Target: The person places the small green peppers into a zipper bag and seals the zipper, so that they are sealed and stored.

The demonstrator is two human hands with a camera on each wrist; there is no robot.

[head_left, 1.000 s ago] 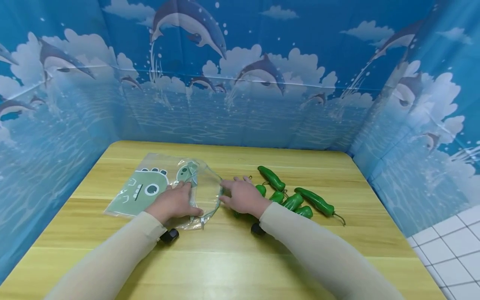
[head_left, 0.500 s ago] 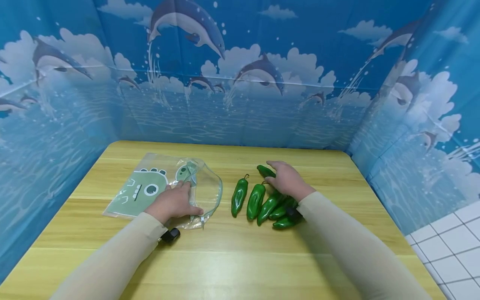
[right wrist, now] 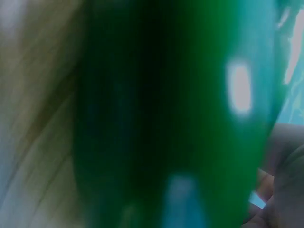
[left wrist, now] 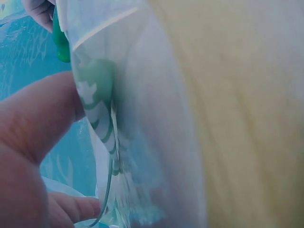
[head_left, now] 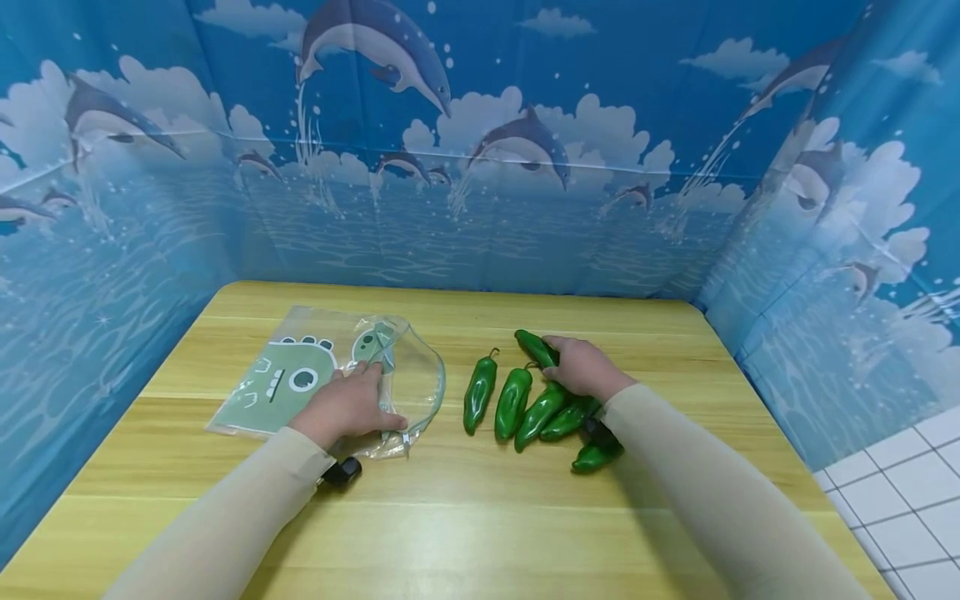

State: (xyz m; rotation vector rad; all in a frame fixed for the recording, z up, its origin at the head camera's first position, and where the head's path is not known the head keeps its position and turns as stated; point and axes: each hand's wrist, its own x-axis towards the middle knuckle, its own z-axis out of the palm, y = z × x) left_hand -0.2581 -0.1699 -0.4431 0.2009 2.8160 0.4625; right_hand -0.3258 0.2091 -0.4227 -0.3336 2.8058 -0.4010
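My left hand rests with fingers and thumb spread on a clear zip bag printed with a green cartoon monster. In the left wrist view, the bag stands close to the camera, with the thumb touching its edge. At the far side of the pepper group, my right hand pinches a green pepper near its close end, which the hand hides. Several more green peppers lie side by side between the bag and my right sleeve. One blurred pepper fills most of the right wrist view.
The wooden table has a blue dolphin-print curtain behind it and along both sides. White floor tiles show at the lower right. A black wrist camera sits under the left wrist.
My right hand has gone from beside the bag rightward to the far pepper, and its fingers have closed in. The nearest right-hand pepper has shifted slightly right. My left hand stays put.
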